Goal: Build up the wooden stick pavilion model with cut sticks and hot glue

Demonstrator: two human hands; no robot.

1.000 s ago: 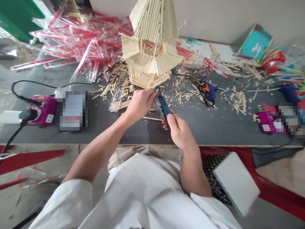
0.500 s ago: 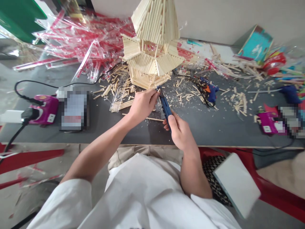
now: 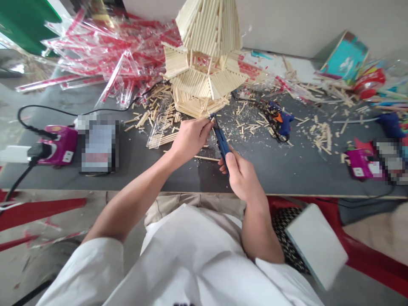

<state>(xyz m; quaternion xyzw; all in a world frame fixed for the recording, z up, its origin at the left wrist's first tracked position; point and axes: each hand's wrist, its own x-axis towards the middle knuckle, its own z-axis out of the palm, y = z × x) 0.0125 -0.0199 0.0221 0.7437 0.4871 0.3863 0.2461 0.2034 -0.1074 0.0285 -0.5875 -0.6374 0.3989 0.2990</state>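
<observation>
My left hand (image 3: pixel 193 135) is closed, thumb and finger pinched at a small wooden stick (image 3: pixel 212 120), mostly hidden by the fingers. My right hand (image 3: pixel 240 172) is wrapped round a long blue hand tool (image 3: pixel 222 142), the thumb lying along it. The tool's dark tip meets my left fingertips; its exact kind is unclear. Right behind the hands stands a tiered tower model (image 3: pixel 207 85) made of wooden sticks. A loose stick (image 3: pixel 207 158) lies on the table below my left hand.
Cut stick pieces litter the grey table (image 3: pixel 178 178). Plastic wrappers (image 3: pixel 121 51) are heaped at back left. A phone (image 3: pixel 99 146) and purple power socket (image 3: pixel 60 144) sit left. Blue glue gun (image 3: pixel 283 123), another purple socket (image 3: pixel 363 163) and a teal box (image 3: pixel 346 57) are right.
Both hands and the blue tool hold nearly the same place, the tool's tip still at my left fingertips. The view has shifted very slightly.
</observation>
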